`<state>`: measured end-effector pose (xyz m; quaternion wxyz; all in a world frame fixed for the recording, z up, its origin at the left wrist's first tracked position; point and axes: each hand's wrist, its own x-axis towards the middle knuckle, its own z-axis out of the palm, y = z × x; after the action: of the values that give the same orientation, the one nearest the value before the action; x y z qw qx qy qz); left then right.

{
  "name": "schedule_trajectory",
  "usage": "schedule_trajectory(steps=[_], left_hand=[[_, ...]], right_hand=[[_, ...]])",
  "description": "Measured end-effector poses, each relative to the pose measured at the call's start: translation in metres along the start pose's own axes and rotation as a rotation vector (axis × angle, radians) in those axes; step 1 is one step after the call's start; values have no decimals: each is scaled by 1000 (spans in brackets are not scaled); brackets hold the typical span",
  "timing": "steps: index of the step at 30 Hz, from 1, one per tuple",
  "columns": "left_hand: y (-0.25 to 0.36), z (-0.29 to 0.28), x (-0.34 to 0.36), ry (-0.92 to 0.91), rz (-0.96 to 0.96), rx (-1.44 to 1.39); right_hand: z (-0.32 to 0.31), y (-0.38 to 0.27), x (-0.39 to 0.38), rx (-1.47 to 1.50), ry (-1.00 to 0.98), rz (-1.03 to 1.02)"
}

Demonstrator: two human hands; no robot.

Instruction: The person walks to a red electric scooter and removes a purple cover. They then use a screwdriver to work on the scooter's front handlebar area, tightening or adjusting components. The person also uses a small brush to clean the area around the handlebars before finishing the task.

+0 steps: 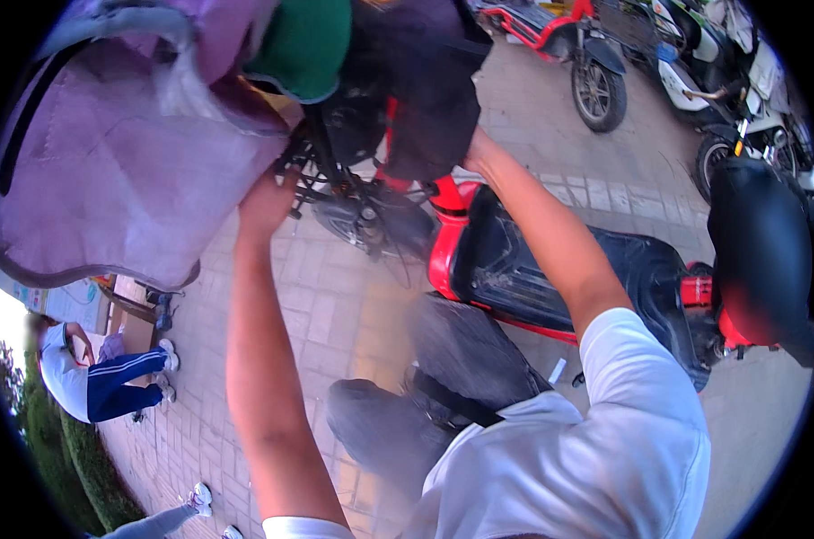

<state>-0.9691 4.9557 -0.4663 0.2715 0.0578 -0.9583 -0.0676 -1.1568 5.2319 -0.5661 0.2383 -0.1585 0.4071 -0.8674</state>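
A red and black electric scooter, its black footboard [559, 260] in view, stands in front of me and to the right. My left hand [268, 199] is at the black metal bars [321, 175] on its front, beside the lower edge of a large purple padded cover [128, 180]. Its fingers are partly hidden there, so their grip is unclear. My right hand [477, 153] is at the edge of a hanging black cloth [434, 108], its fingers out of sight behind it. Between the two hangs a green cloth piece [306, 49].
Behind stand a red scooter with a black front wheel [598, 94] and a white scooter [685, 90]. At right is a black rounded object [761, 251] above red parts. A person in a white top and blue trousers [119, 382] is on the left, near a cardboard box [133, 328].
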Motion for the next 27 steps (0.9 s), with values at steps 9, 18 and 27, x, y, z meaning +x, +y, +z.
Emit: schedule_trajectory(steps=[9, 18, 27], left_hand=[[-13, 0, 9, -10, 63, 34], [-22, -7, 7, -36, 62, 41], [-7, 3, -6, 182, 242, -7]], right_hand=[[-43, -60, -95, -537, 31, 131], [-121, -54, -265, -539, 360, 233], [-98, 46, -276, -1877, 195, -259]])
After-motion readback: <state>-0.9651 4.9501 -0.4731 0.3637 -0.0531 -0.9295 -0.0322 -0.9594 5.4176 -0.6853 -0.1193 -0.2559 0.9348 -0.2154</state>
